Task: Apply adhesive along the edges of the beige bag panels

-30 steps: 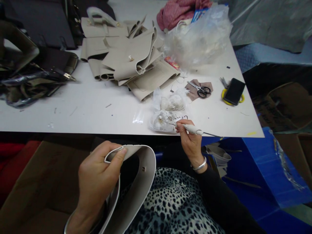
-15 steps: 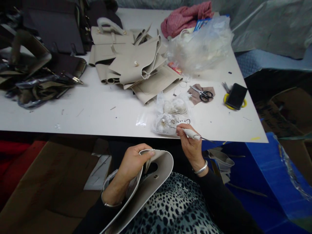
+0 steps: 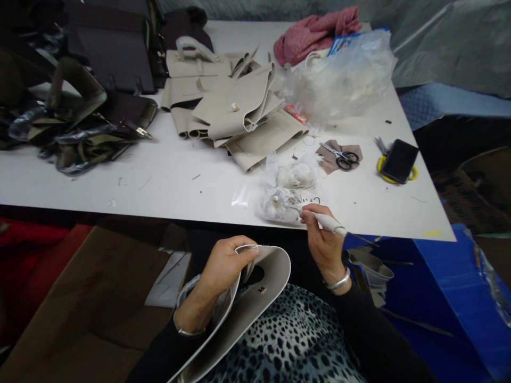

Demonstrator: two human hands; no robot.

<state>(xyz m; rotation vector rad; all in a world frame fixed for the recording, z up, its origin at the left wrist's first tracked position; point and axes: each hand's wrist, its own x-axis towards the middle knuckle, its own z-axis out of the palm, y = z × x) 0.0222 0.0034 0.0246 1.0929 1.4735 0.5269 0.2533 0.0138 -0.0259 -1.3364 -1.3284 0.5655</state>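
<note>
My left hand (image 3: pixel 223 268) is closed on the top edge of a curved beige bag panel (image 3: pixel 259 292) that rests on my lap; a small metal stud shows on its inner face. My right hand (image 3: pixel 323 239) pinches a thin tool with a white handle (image 3: pixel 329 223), and the tool's metal tip reaches into a small clear plastic bag of small parts (image 3: pixel 281 205) at the near edge of the white table (image 3: pixel 179 181). A second small clear bag (image 3: pixel 295 174) lies just behind the first.
A stack of beige bag pieces (image 3: pixel 235 106) lies mid-table, dark bag parts (image 3: pixel 83 122) at the left, a large clear plastic bag (image 3: pixel 343 80) and pink cloth (image 3: pixel 315 32) at the back. Scissors (image 3: pixel 341 155) and a black phone on a yellow tape roll (image 3: pixel 399 159) lie right. A blue bin (image 3: pixel 443 298) stands right, brown cardboard (image 3: pixel 80 308) left.
My left hand has brought the beige panel closer to my body and to the right. The view has shifted so the table appears further right. My right hand stays at the small bag.
</note>
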